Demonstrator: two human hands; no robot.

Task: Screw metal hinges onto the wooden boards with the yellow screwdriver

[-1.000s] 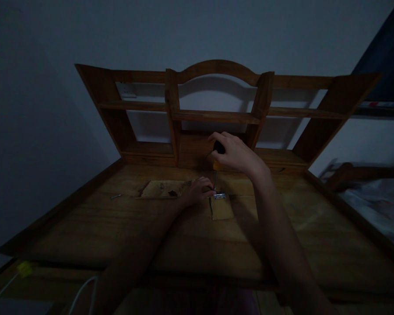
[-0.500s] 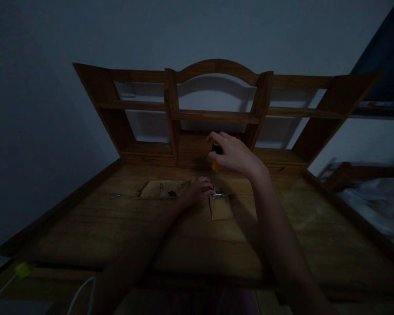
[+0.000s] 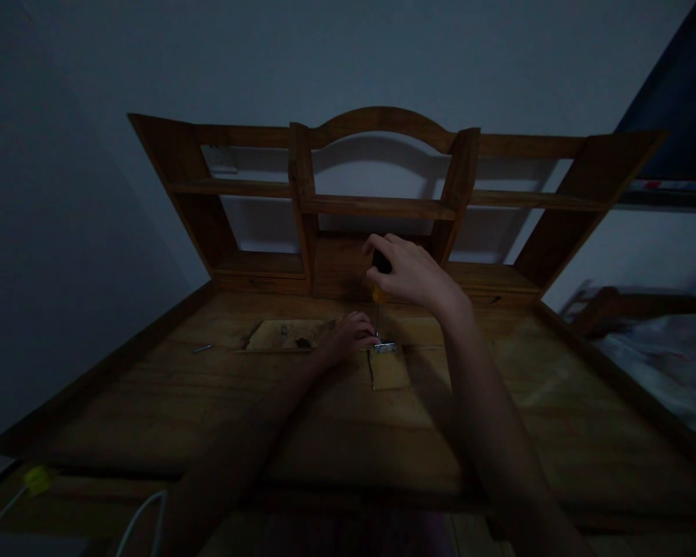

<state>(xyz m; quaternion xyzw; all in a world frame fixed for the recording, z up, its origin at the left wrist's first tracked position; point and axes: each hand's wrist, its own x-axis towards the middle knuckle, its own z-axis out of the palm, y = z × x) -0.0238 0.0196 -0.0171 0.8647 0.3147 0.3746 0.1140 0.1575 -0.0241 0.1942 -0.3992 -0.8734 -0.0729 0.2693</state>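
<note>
My right hand (image 3: 414,271) is closed around the black and yellow handle of a screwdriver (image 3: 381,290), held upright with its shaft pointing down. The screwdriver's tip meets the left end of a small shiny metal piece that looks like a hinge (image 3: 385,347). Low against the desktop, my left hand (image 3: 353,336) has its fingers bent, the fingertips pressed at the hinge's left end beside the tip. Under the hinge lies a small light wooden block (image 3: 390,371). Dim light hides the fine detail at the fingertips.
A long pale wooden strip (image 3: 275,334) with a dark hole lies left of my hands on the wooden desktop (image 3: 325,433). Further left is a thin metal rod (image 3: 202,349). A wooden shelf unit (image 3: 383,205) stands behind. A white cable (image 3: 145,514) hangs at the front left.
The screwdriver handle has turned slightly in my right hand. Both hands stay in nearly the same place, and the view has shifted a little.
</note>
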